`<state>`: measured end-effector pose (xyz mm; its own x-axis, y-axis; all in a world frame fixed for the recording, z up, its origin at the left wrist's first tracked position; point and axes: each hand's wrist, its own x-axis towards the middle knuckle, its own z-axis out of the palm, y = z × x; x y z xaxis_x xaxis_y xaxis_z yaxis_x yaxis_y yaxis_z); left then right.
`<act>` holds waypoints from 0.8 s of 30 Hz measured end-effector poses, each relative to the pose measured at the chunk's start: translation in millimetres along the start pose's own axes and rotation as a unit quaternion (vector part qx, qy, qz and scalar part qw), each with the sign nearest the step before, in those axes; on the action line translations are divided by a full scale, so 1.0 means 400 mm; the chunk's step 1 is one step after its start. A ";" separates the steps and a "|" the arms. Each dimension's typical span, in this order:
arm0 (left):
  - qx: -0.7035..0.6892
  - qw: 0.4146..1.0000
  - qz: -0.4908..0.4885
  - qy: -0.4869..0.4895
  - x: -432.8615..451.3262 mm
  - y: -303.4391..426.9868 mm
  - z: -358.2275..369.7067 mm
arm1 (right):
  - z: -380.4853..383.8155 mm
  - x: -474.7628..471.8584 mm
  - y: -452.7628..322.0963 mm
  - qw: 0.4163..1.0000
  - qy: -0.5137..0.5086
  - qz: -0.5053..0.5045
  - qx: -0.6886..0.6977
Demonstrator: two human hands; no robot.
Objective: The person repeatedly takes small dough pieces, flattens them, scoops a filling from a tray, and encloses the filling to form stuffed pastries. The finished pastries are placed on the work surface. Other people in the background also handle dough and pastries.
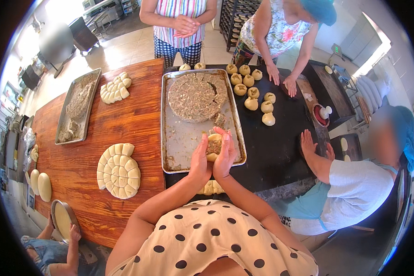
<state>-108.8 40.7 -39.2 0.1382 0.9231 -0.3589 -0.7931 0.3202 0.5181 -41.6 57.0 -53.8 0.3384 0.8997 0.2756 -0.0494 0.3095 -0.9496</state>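
Observation:
Cupped between my left hand and my right hand is a piece of dough, with a lump of chopped filling showing in its middle. Both hands are above the near right part of a metal baking tray. A large round slab of the same filling lies at the tray's far side, with cracks along its right. One loose chunk of filling sits just beyond my fingertips. Below my wrists a row of cut dough pieces is partly covered by my forearms.
Several filled dough balls stand on the black surface at right. Co-workers' hands rest there. On the wooden table lie cut dough spirals and another filling tray. At lower left a person holds a round pan.

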 end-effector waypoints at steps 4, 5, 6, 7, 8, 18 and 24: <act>0.115 0.989 0.077 0.042 -0.012 -0.003 0.001 | 0.009 -0.016 -0.014 0.992 -0.005 -0.105 -0.077; 0.144 0.984 0.092 0.052 -0.013 -0.001 0.000 | 0.008 -0.019 -0.010 0.990 -0.022 -0.113 -0.087; 0.175 0.978 0.102 0.041 -0.003 -0.003 -0.017 | 0.007 -0.022 -0.003 0.987 -0.035 -0.123 -0.095; 0.204 0.972 0.112 0.032 0.012 -0.005 -0.045 | 0.004 -0.022 -0.002 0.984 -0.051 -0.133 -0.105; 0.233 0.965 0.121 0.022 0.023 -0.005 -0.074 | -0.001 -0.020 -0.007 0.982 -0.094 -0.134 -0.097; 0.170 0.983 0.012 -0.062 -0.046 0.110 -0.022 | -0.073 -0.013 -0.043 0.933 -0.250 -0.207 -0.156; 0.266 0.956 -0.036 -0.116 -0.059 0.100 -0.040 | -0.090 -0.008 -0.086 0.949 -0.275 -0.106 -0.114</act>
<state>-153.4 28.3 -22.4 0.3585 0.8972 -0.2579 -0.3707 0.3903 0.8427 -7.2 32.5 -27.5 -0.2268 0.8684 0.4410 0.1913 0.4837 -0.8541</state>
